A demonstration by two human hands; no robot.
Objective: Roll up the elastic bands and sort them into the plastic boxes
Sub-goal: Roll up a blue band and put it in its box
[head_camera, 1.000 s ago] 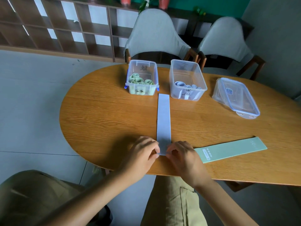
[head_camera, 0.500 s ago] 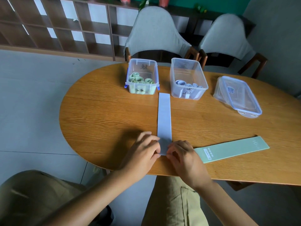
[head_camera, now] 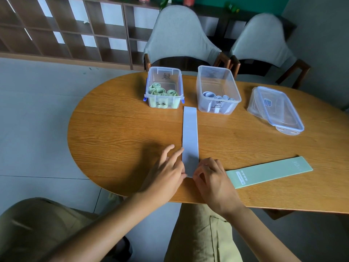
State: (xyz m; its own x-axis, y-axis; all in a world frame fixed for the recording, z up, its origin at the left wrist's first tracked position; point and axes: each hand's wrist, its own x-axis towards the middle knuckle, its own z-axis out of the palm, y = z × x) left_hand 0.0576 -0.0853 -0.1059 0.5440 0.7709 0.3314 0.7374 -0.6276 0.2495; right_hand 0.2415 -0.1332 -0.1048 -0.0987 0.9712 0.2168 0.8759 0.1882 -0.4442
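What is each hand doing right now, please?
Left hand: fingers mostly straight, thumb side at the near end of the flat pale blue elastic band; grip unclear.
Right hand: fingers curled, pinching that same end.
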